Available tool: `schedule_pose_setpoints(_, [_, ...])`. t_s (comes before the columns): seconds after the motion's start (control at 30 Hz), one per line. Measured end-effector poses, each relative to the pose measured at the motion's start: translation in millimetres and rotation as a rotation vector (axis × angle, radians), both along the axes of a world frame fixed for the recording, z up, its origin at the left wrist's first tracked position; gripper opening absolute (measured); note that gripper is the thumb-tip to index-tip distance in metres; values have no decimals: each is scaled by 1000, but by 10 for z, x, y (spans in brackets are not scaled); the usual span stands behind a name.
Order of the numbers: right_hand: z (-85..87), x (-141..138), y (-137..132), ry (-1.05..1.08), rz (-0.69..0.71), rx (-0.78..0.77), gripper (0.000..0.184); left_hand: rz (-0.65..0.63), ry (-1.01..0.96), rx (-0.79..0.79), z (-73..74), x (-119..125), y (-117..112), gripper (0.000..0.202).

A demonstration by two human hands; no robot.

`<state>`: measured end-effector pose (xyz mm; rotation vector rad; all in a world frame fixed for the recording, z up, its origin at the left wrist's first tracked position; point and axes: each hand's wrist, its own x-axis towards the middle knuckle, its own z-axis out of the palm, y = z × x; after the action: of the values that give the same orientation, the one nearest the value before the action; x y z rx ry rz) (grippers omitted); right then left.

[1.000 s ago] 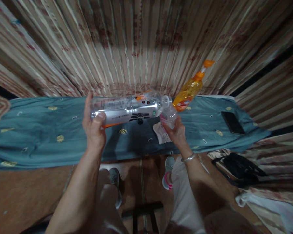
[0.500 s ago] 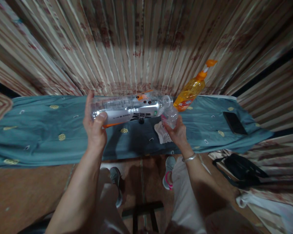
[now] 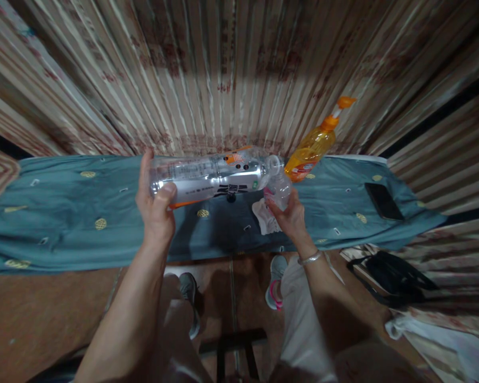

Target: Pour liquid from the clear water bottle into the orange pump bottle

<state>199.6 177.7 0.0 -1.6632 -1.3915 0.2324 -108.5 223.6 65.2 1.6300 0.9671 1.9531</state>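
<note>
My left hand (image 3: 156,207) grips the base end of a large clear plastic bottle (image 3: 211,174) with an orange and black label. The bottle is held on its side, its open neck pointing right. My right hand (image 3: 290,215) is closed round a small clear container (image 3: 278,188) held upright just under that neck. The bottle's mouth touches or nearly touches the container's rim. Both are held above a teal cloth-covered table (image 3: 64,218). A small black cap (image 3: 230,198) lies on the cloth below the bottle.
An orange pump bottle (image 3: 312,150) stands at the back of the table by the striped curtain. A white crumpled cloth (image 3: 263,217) lies under my right hand. A black phone (image 3: 383,201) rests on the right end. A black bag (image 3: 395,276) sits on the floor at right.
</note>
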Motion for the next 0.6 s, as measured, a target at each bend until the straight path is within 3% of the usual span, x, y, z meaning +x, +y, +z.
schedule_pose_setpoints(0.13, [3,-1,-2,-20,-2,9,64,-59,-77,5,13,12,-8,80])
schedule_pose_setpoints(0.6, [15,-8,-8,-18,-15,-24,66,-4,-56,-7,35,22,-24,82])
